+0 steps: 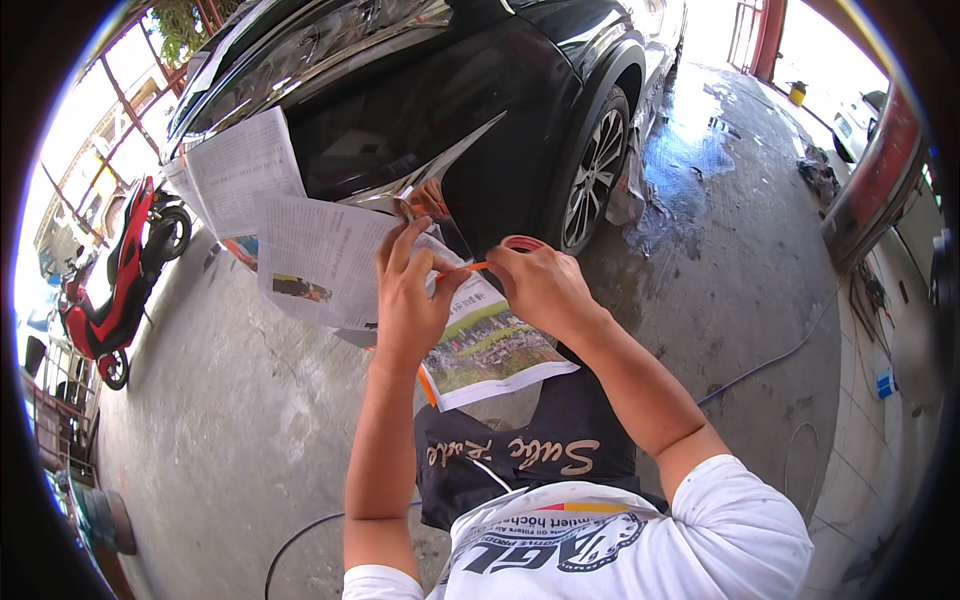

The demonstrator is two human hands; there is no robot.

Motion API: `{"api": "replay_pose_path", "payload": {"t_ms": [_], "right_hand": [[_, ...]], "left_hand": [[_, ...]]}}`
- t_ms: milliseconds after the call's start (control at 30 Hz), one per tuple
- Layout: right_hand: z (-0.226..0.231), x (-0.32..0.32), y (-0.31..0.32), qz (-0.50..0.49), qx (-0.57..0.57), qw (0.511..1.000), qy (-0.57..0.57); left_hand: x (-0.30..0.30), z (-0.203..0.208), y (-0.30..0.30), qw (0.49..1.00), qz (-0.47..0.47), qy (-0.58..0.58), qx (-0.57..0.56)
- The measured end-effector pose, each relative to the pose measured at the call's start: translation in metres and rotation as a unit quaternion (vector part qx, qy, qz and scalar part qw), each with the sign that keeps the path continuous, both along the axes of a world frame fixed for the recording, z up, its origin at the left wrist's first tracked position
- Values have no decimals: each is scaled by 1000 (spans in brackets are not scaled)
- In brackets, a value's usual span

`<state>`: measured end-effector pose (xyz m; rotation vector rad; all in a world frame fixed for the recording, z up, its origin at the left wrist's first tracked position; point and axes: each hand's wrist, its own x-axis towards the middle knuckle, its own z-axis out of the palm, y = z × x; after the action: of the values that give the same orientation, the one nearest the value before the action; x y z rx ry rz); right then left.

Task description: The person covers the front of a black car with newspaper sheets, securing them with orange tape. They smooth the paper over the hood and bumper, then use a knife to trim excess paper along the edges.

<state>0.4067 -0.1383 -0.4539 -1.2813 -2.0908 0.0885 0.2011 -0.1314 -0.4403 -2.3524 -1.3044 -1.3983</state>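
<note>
L hand (412,285) pinches narrow orange tape strip (476,267); R hand (543,285), at its 3 o'clock, curls round red ring-shaped tape roll (524,238). Keep strip taut, flush w/ white, colour-printed newspaper sheet (500,350).

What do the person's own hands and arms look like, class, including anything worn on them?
The left hand and right hand are ungloved, and no watch or bracelet shows. The forearms are uncovered. Short white sleeves belong to a white T-shirt with dark print.
</note>
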Motion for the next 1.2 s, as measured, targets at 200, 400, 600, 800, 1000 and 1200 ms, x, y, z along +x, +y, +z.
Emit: {"api": "replay_pose_path", "payload": {"t_ms": [200, 400, 600, 800, 1000, 1200], "right_hand": [[-24, -1, -89, 25, 124, 988, 87], [-82, 8, -40, -136, 60, 974, 169], [-114, 14, 10, -160, 5, 973, 167], [-110, 15, 25, -163, 1, 967, 198], [-113, 14, 33, -155, 29, 962, 224], [-118, 19, 37, -156, 14, 959, 235]], "left_hand": [[4, 8, 7, 992, 42, -90, -81], [5, 17, -4, 997, 39, 71, -18], [3, 39, -11, 965, 36, 259, 4], [16, 48, 6, 925, 47, 363, -106], [22, 49, 47, 884, -24, 461, 77], [37, 59, 63, 846, -7, 526, 86]]}}
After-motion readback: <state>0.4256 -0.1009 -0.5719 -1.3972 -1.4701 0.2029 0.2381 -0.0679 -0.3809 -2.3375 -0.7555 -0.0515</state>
